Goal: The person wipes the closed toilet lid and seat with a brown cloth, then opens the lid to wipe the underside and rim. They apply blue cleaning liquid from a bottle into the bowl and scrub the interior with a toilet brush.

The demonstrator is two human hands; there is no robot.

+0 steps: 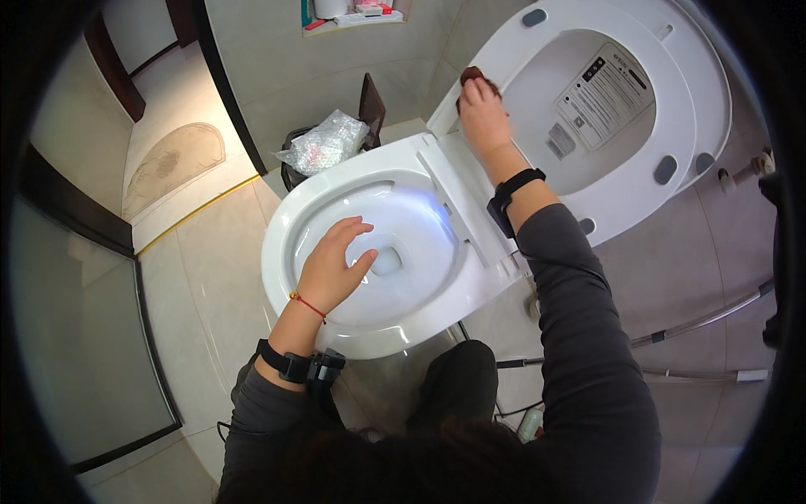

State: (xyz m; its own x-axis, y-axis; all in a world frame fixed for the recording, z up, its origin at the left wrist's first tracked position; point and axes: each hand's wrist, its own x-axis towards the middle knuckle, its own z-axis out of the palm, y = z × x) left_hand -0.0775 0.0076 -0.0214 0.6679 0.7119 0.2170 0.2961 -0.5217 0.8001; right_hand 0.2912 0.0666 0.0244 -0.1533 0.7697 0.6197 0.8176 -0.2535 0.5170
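Before me stands a white toilet bowl (283,252), its raised seat (674,107) and lid (715,82) leaning back at the upper right. My right hand (483,116) presses a brown cloth (472,74) against the left part of the seat's underside. Most of the cloth lies under my fingers. Over the near left side of the bowl hovers my left hand (334,264), fingers apart and holding nothing. A bluish light falls on the inside of the bowl near the hinge. Labels bearing writing (607,94) show on the lid through the seat opening.
Behind the toilet's left side is a bin (293,176) with bubble wrap (327,142) on top and its dark lid (371,107) raised. A wall niche (352,25) holds small items. Metal poles (699,324) lie at the right. A glass door panel (88,340) stands left.
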